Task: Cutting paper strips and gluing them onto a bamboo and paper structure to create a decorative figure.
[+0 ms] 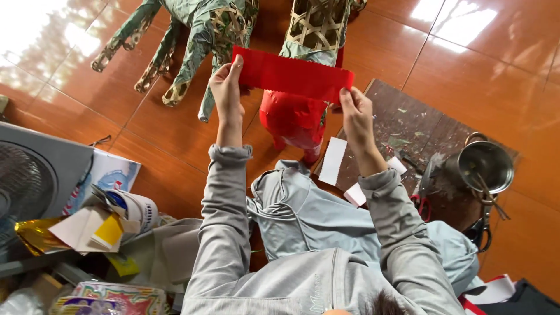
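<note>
Red paper strip (293, 76) stretched between both hands

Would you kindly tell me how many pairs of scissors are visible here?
2. Red-handled scissors lie on the dark board, left of the metal pot; black-handled scissors lie below the pot. Others may be hidden in the clutter.
</note>
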